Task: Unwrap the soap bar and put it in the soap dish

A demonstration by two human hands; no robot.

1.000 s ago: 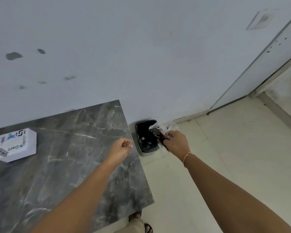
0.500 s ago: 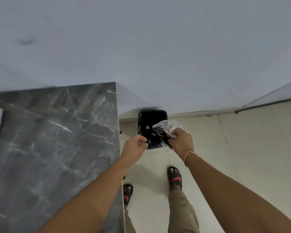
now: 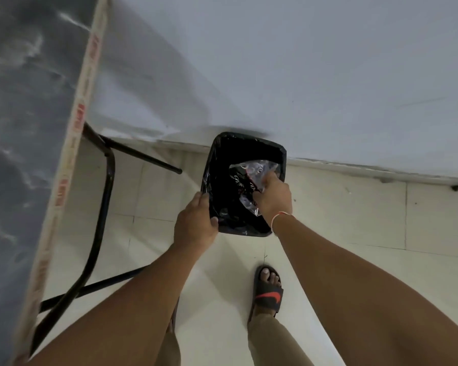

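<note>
**Wrapper held over the bin**

The person stands bent over a small black rectangular waste bin lined with a glossy black bag (image 3: 245, 151), which sits on the pale tiled floor (image 3: 341, 215) against the white wall (image 3: 275, 62). The left hand (image 3: 196, 224) grips the bin's near left rim, thumb hooked over the edge and fingers curled round the outside. The right hand (image 3: 274, 195) reaches into the bin's mouth, fingers pinched tight on a crumpled clear plastic soap wrapper with red and white print (image 3: 251, 173), which hangs inside the opening, above the dark liner. An orange thread bracelet (image 3: 282, 215) circles the right wrist. To the left, the grey marble-patterned tabletop (image 3: 24, 128) stands on a black metal frame (image 3: 106, 196). A black slide sandal with a red logo (image 3: 269, 293) shows below. The soap bar and the dish are out of sight.
</note>
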